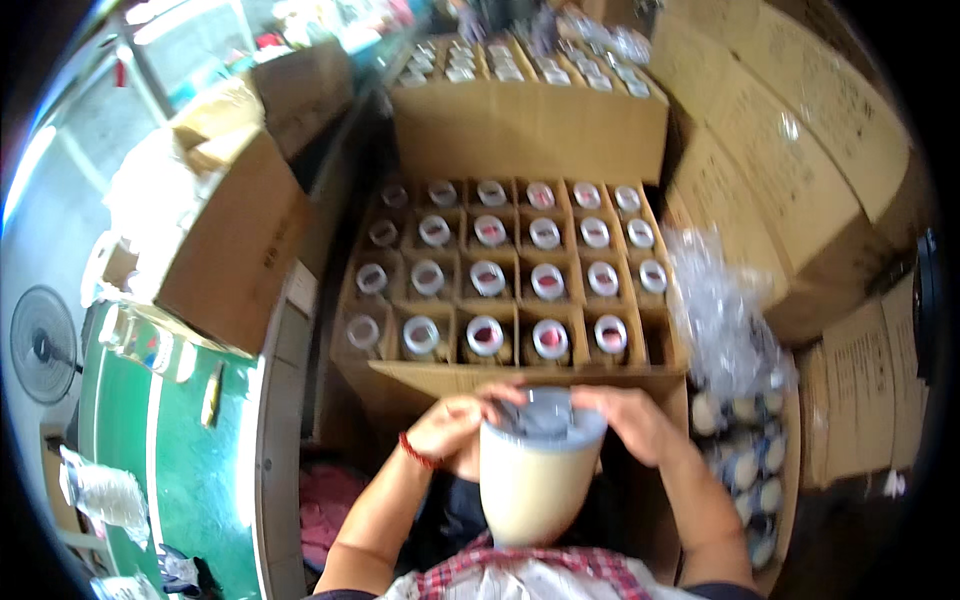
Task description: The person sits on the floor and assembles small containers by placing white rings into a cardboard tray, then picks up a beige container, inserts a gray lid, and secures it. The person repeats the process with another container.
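Note:
Close in front of my body, a cream tumbler [530, 490] that narrows toward its base is held upright between my two hands. A see-through greyish lid [546, 416] sits on its top. My left hand [452, 424], with a red bracelet at the wrist, is closed on the upper left side, fingertips at the lid's edge. From the other side my right hand [632, 420] grips the lid's right edge, its thumb hidden. Just beyond is an open divided carton [440, 378] with several round white-rimmed cups [484, 334] standing in its compartments.
Behind stands another filled carton [530, 130], with a person's gloved hands [540, 32] beyond it. Tall cartons [770, 160] and clear plastic bags [725, 310] flank the right, above a box of wrapped cups [745, 470]. Left is a green table [205, 480] with a carton [235, 240].

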The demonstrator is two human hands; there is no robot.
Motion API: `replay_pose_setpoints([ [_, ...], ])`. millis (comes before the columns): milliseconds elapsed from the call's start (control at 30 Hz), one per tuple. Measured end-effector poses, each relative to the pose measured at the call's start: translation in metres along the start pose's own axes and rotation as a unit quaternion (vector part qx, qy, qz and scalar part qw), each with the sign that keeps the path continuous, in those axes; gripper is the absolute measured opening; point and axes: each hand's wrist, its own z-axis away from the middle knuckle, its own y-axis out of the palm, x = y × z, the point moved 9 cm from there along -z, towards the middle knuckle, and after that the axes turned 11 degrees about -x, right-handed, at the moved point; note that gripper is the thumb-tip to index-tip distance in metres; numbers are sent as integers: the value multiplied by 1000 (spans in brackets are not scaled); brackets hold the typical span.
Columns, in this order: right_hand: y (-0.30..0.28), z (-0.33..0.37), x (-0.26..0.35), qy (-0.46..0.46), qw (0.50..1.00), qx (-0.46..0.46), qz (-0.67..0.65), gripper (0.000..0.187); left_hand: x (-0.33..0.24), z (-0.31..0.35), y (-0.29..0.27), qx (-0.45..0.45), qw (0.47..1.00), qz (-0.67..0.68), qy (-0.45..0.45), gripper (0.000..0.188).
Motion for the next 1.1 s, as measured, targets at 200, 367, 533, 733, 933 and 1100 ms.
replay_pose_setpoints([
  [200,58,-53,-88,263,835,96,-473,70,-65,-19,92,-36,891,-431,136,23],
  [367,99,-55,-50,213,672,250,-663,67,-59,-21,130,-44,752,-619,221,14],
  [533,32,-13,-18,118,971,95,-184,57,-32,-14,29,39,971,-190,141,28],
  [733,18,-22,-54,215,943,55,-246,61,-33,-27,43,47,975,-211,50,24],
  [933,109,-52,-55,226,657,260,-671,71,-69,-23,135,-45,752,-630,188,14],
  [1100,53,-17,-57,227,884,89,-399,70,-48,-22,75,65,923,-352,145,25],
])
